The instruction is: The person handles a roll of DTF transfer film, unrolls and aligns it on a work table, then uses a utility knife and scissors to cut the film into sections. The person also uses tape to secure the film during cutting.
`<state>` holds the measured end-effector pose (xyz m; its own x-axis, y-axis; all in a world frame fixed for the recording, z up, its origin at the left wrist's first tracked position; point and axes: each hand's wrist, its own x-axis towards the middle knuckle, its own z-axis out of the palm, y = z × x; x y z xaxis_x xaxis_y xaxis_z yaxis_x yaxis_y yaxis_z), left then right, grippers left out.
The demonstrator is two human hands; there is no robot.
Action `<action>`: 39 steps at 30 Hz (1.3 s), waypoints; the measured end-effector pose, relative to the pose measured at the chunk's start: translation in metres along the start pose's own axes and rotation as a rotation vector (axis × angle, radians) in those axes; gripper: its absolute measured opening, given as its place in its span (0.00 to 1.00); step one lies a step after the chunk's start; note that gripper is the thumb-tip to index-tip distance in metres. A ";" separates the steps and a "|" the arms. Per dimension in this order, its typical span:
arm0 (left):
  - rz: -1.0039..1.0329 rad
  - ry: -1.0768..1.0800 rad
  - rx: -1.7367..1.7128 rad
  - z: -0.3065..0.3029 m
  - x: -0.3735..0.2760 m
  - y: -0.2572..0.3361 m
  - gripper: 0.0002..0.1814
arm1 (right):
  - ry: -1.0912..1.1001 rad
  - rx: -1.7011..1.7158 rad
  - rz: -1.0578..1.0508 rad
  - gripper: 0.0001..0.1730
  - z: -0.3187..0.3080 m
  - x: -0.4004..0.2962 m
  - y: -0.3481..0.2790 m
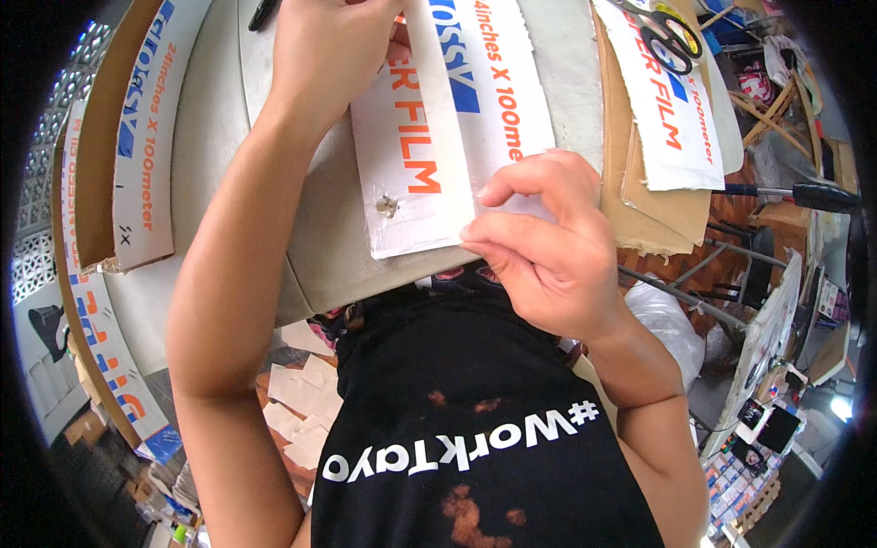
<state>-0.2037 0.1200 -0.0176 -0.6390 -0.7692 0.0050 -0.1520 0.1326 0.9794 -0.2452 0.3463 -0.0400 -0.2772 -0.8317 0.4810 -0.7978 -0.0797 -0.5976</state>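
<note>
In front of me, a white printed cardboard piece [418, 164] with orange and blue lettering lies on the grey tabletop [329, 267]. A lengthwise crease or edge runs down it, and its left panel has a small torn hole near the close end. My right hand [555, 233] pinches the near corner by that crease between thumb and index finger. Farther away, my left hand [336, 55] is curled over the cardboard's far part, its fingers gripping it; the top of the picture cuts off part of this hand.
Black-handled scissors [668, 48] and a tape roll [685, 34] rest on stacked cardboard [678, 144] at the right. A black marker [262, 15] lies at the top. Folded printed cardboard [147, 178] stands at the left. Paper pieces [301, 404] litter the floor below.
</note>
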 end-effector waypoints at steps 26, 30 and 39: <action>-0.114 0.081 0.236 0.014 -0.006 0.023 0.11 | 0.075 -0.121 -0.049 0.17 0.014 -0.025 0.003; 0.088 0.137 0.290 0.021 -0.017 0.009 0.11 | 0.086 -0.131 -0.066 0.18 0.015 -0.026 0.004; -0.124 0.118 0.247 0.021 -0.006 0.023 0.11 | 0.062 -0.172 -0.040 0.18 0.015 -0.034 0.001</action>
<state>-0.2194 0.1413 0.0004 -0.5144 -0.8543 -0.0746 -0.4117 0.1698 0.8954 -0.2288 0.3661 -0.0670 -0.2721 -0.7937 0.5441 -0.8872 -0.0121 -0.4613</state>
